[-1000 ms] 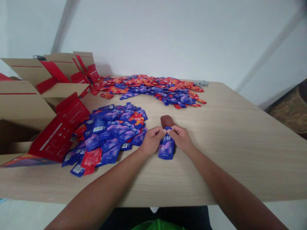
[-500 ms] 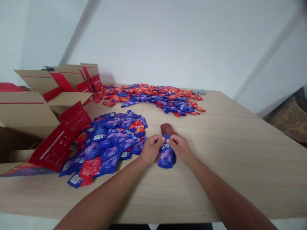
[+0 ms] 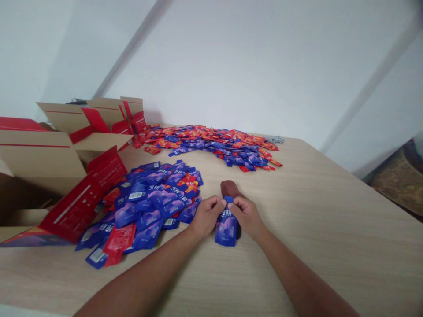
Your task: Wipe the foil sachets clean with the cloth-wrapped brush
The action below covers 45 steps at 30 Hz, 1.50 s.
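Observation:
Both hands pinch the top edge of a blue packet with white lettering and a purple cloud print. My left hand is closed on its upper left corner, thumb on the front. On the upper right corner, my right hand grips in the same way. The packet hangs face up toward me, just above the table or touching it; I cannot tell which. Behind it lies a brown rounded object, partly hidden by the packet and my right hand. Left of my left hand spreads a heap of blue packets with a few red ones.
Open cardboard boxes with red flaps stand along the left. A long pile of red and blue packets lies at the back of the wooden table, near the wall. Some grey scraps sit at its right end.
The whole view has shifted and tilted slightly, so things appear lower. Both hands keep the same pinch on the blue packet, with no clear movement of it.

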Available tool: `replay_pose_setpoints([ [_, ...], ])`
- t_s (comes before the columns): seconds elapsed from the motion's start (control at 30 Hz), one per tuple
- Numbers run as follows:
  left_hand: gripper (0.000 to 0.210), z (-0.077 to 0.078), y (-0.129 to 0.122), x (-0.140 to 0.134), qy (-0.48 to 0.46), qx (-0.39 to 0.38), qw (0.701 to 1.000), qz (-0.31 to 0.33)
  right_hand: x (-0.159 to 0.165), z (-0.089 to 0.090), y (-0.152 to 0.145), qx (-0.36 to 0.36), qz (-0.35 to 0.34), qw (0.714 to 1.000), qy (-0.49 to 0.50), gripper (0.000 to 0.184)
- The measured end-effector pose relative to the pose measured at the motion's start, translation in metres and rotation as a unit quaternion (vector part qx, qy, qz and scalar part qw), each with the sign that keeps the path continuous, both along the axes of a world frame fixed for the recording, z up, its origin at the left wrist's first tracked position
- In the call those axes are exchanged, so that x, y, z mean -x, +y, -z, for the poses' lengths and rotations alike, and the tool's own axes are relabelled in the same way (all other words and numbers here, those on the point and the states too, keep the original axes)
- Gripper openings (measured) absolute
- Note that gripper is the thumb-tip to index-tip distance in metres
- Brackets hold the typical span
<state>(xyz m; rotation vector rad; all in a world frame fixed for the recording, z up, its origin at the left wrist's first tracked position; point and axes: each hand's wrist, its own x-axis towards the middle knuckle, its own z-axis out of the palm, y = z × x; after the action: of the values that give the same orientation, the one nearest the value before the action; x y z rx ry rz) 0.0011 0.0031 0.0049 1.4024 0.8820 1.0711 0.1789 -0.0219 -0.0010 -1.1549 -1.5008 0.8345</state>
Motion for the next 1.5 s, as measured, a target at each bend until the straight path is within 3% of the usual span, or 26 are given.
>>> replay_pose_setpoints([
  [0.37,0.049,0.001,-0.001,0.0,-0.003,0.011,1.0,0.003,-0.003,0.009,0.002,-0.002,-0.014,1.0,0.01,0.033],
  [1.0,0.05,0.01,0.002,-0.003,-0.023,0.019,0.999,0.023,-0.005,0.009,0.002,-0.007,0.031,0.999,0.003,0.037],
  [1.17,0.05,0.01,0.002,-0.003,-0.023,0.009,1.0,0.018,-0.006,0.01,0.001,0.019,0.036,0.999,0.009,0.038],
  [1.5,0.05,0.007,0.002,0.0,-0.016,-0.012,1.0,0.009,-0.005,0.009,0.0,0.03,0.012,0.999,0.022,0.041],
])
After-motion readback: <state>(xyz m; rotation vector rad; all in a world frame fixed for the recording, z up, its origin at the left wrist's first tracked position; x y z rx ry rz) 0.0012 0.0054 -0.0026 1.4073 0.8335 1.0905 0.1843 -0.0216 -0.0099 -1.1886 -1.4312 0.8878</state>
